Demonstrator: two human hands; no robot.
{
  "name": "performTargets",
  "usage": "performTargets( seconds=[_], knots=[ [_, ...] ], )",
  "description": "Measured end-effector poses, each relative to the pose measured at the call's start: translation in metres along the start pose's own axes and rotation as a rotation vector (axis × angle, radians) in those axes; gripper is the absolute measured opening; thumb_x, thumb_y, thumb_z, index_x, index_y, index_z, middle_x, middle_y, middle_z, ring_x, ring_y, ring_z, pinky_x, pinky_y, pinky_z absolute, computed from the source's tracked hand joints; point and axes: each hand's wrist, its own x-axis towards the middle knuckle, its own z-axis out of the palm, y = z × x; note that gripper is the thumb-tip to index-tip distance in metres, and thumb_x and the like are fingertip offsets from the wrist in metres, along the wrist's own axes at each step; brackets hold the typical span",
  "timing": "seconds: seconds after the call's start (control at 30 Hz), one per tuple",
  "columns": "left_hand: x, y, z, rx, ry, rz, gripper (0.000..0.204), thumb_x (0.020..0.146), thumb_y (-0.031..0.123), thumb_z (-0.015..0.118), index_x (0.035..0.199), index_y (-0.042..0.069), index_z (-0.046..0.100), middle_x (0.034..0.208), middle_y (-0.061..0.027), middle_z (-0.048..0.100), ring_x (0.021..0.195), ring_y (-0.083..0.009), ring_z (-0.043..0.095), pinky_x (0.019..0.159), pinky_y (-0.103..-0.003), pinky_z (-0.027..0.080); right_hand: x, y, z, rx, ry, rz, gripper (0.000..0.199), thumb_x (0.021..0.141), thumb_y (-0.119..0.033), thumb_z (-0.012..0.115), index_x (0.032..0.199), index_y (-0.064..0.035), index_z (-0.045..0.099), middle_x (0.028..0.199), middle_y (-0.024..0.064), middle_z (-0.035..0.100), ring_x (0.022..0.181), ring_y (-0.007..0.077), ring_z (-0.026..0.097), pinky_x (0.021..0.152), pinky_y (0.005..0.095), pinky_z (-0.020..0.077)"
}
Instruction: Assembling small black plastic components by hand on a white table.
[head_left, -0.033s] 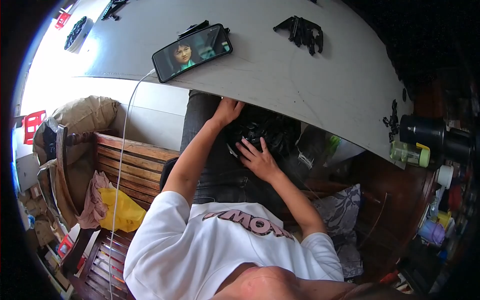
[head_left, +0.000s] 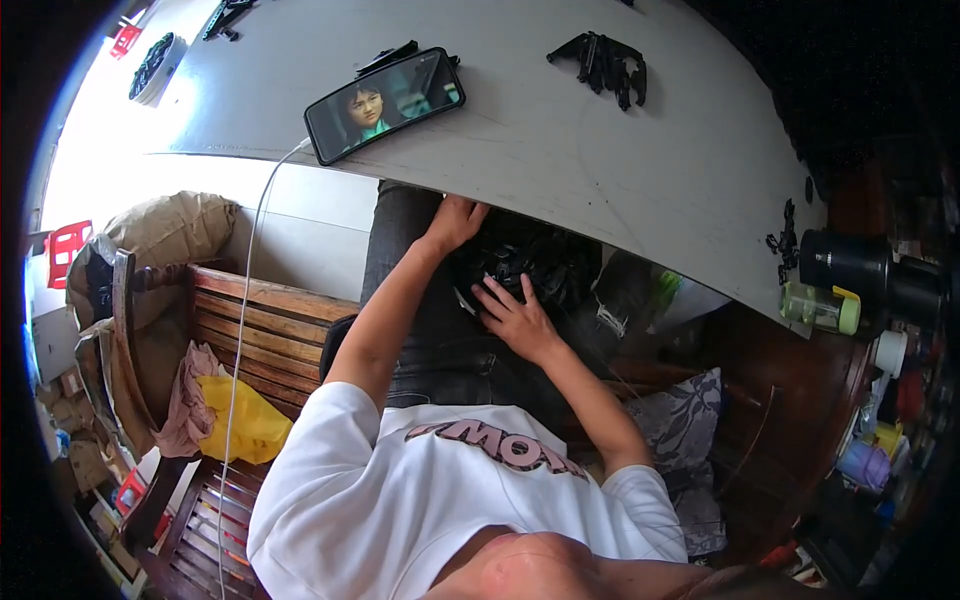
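Below the table's front edge, a heap of glossy black parts (head_left: 540, 262) sits at my lap, apparently in a container with a pale rim showing at the near left. My right hand (head_left: 518, 322) rests on the near side of this heap, its fingers spread and extended. At the heap's far left side is my left hand (head_left: 458, 222), bent at the wrist, its fingertips hidden beneath the table edge. Whether it grips a part cannot be made out. On the table lies a cluster of black plastic parts (head_left: 600, 66).
A phone (head_left: 385, 105) playing a video leans on a black stand, its white cable (head_left: 247, 300) hanging down at left. A white tub of black parts (head_left: 157, 70) stands far left. At right are a green-lidded jar (head_left: 820, 308) and a black cylinder (head_left: 845, 262). A wooden bench (head_left: 260, 325) is beside me.
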Motion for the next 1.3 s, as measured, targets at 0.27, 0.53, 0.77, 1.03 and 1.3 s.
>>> performTargets(
  seconds=[0.27,0.53,0.77,1.03,1.3],
  knots=[
    [0.0003,0.0052,-0.0015,0.004,-0.018,-0.033,0.026,0.084,0.016,0.052,0.101,-0.002,0.058,0.099,-0.0246,0.059,0.098,-0.0425,0.052,0.083,-0.043,0.043,-0.0015,0.0030,0.0005,-0.020,-0.012,-0.019,0.015,0.081,-0.023,0.054,0.091,-0.0177,0.065,0.137,0.0006,0.039,0.132,0.0193,0.026,0.099,0.0600,0.0237],
    [0.0004,0.0012,0.0001,0.014,0.022,0.032,0.026,0.084,0.016,0.052,0.101,-0.003,0.058,0.099,-0.0247,0.059,0.096,-0.0428,0.052,0.083,-0.043,0.043,-0.0004,0.0027,0.0002,0.000,-0.014,-0.027,0.017,0.080,-0.022,0.054,0.092,-0.0171,0.064,0.137,0.0014,0.039,0.132,0.0197,0.026,0.099,0.0601,0.0243],
    [0.0008,0.0065,-0.0015,-0.008,-0.001,-0.019,0.025,0.084,0.016,0.052,0.100,-0.003,0.059,0.098,-0.0248,0.059,0.097,-0.0420,0.052,0.084,-0.042,0.042,-0.0005,0.0014,0.0000,0.024,-0.052,-0.027,0.019,0.080,-0.020,0.053,0.095,-0.0162,0.064,0.136,0.0023,0.039,0.132,0.0203,0.027,0.098,0.0611,0.0256],
    [-0.0004,0.0018,-0.0010,0.019,-0.037,-0.025,0.028,0.083,0.016,0.052,0.104,-0.001,0.057,0.102,-0.0247,0.058,0.099,-0.0428,0.051,0.085,-0.044,0.041,0.0015,0.0014,-0.0001,0.013,-0.028,-0.031,0.017,0.080,-0.019,0.053,0.094,-0.0158,0.064,0.135,0.0022,0.040,0.132,0.0200,0.027,0.098,0.0610,0.0264],
    [-0.0008,-0.0019,0.0000,0.023,-0.024,-0.001,0.027,0.083,0.016,0.052,0.102,-0.002,0.057,0.101,-0.0246,0.058,0.098,-0.0425,0.052,0.084,-0.043,0.042,0.0018,0.0010,0.0030,-0.025,-0.016,-0.025,0.017,0.080,-0.019,0.054,0.093,-0.0154,0.064,0.134,0.0017,0.042,0.131,0.0201,0.029,0.098,0.0598,0.0264]
  ],
)
